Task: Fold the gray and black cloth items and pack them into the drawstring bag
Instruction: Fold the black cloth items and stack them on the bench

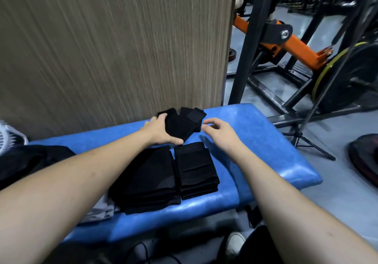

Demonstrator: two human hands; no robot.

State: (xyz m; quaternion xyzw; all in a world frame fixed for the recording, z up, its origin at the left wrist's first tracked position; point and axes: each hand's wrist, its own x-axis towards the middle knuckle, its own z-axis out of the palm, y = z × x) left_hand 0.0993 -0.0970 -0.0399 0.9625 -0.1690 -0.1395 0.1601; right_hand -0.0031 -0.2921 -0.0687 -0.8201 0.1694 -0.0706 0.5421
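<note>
There is one view only, from a wide-angle camera worn on the person's head. It looks forward and steeply down along both forearms to a blue padded bench [255, 132], which runs across the lower middle of the picture and lies close beneath the lens. A wood-grain panel [114, 44] fills the upper left just behind the bench (its lines bow, as wide lenses do). To the upper right the view reaches farther, to gym machines [290, 44] on a grey floor.
</note>
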